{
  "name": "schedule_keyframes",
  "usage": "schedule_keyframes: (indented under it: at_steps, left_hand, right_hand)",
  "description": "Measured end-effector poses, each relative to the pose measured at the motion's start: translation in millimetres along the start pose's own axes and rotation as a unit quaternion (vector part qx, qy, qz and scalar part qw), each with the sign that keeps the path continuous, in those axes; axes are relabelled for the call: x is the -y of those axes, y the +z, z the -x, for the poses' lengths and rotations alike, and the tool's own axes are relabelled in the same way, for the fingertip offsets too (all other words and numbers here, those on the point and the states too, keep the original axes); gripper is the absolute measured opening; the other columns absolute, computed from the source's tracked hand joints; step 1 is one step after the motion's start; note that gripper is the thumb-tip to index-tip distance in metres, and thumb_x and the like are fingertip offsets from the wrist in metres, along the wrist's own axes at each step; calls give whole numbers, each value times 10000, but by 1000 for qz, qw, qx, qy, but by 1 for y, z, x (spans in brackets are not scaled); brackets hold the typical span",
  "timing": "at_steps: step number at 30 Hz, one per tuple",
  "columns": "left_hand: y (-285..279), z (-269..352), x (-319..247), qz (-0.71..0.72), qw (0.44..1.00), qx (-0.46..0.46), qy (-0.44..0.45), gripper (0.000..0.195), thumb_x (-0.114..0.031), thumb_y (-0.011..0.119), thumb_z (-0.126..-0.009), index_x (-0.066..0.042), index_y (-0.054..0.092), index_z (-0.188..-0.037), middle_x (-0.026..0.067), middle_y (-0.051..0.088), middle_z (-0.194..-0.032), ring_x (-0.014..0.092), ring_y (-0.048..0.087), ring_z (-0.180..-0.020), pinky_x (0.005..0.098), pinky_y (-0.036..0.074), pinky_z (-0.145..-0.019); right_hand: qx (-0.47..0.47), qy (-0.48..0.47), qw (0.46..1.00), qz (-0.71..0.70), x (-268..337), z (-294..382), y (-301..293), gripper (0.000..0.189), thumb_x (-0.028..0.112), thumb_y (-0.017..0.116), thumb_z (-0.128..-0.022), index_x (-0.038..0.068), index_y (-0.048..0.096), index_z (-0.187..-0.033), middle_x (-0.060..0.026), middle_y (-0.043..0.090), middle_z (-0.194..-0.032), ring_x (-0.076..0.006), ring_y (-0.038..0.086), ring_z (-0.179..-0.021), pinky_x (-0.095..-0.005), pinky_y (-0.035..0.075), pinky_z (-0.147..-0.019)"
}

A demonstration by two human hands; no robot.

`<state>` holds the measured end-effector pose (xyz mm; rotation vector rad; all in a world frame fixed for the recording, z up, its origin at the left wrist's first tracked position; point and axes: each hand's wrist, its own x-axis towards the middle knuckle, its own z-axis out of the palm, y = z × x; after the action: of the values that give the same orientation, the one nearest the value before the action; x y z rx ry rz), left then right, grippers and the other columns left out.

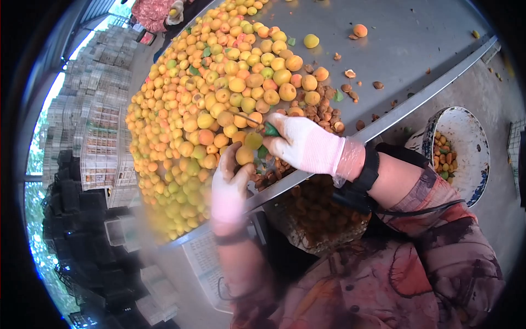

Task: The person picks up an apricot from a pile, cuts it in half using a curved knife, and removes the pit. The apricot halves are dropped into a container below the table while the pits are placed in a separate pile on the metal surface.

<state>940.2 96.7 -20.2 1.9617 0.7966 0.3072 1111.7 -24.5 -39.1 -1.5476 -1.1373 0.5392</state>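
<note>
My left hand (231, 183), in a white and pink glove, grips a yellow apricot (245, 155) between thumb and fingers at the near side of the heap. A greener apricot (253, 140) sits just above it; whether it is held too is unclear. My right hand (302, 142), also gloved, is closed around the green handle (271, 129) of a thin-bladed knife. Its blade (245, 117) points left over the fruit. A large heap of apricots (176, 115) covers the left of the metal table (394, 37). Brown apricot pits (322, 109) lie beyond and below my right hand.
The table's raised metal rim (394, 113) runs beneath my forearms. A chipped white bucket (472, 152) with fruit pieces stands right. Below the rim sits a container of brownish pieces (324, 209). Stacked crates (102, 144) line the left; another person's gloved hand (176, 12) shows at top.
</note>
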Motion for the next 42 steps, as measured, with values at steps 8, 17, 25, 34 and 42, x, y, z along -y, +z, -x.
schedule_keyframes:
  at_steps: [8, 17, 25, 34, 42]
  left_hand:
    - [17, 12, -11, 383, 920, 2, 84, 526, -111, 559, -938, 56, 376, -1403, 156, 448, -1374, 260, 484, -1234, 392, 413, -1020]
    - [13, 16, -6, 395, 916, -27, 66, 576, -216, 607, -917, 70, 390, -1367, 114, 534, -1233, 181, 517, -1050, 289, 404, -861]
    - [14, 19, -11, 284, 958, 9, 45, 587, -230, 623, -913, 92, 402, -1350, 94, 562, -1161, 157, 543, -997, 257, 430, -818]
    - [19, 23, -14, 236, 967, -36, 86, 607, -245, 669, -904, 110, 430, -1334, 96, 585, -1132, 171, 560, -1006, 264, 445, -885]
    - [20, 16, -17, 178, 978, -44, 98, 561, -241, 655, -912, 108, 457, -1304, 109, 591, -1175, 157, 571, -1011, 274, 458, -885]
  right_hand:
    - [37, -25, 998, -33, 13, 13, 18, 239, 150, 555, -886, -41, 473, -1004, -246, 568, -723, -443, 598, -751, -424, 470, -633]
    - [25, -29, 998, -59, 18, 11, 18, 221, 151, 555, -877, -35, 479, -969, -224, 560, -689, -383, 616, -679, -412, 471, -606]
    - [53, -23, 998, 23, 20, 15, 18, 253, 178, 543, -878, -48, 463, -959, -256, 573, -714, -435, 610, -746, -457, 475, -642]
    - [56, -5, 997, 60, 23, 24, 25, 295, 180, 545, -875, -79, 463, -991, -264, 578, -722, -445, 601, -747, -475, 473, -642]
    - [71, 3, 997, 0, 6, 16, 25, 301, 187, 531, -876, -93, 478, -973, -280, 598, -762, -451, 611, -807, -478, 494, -701]
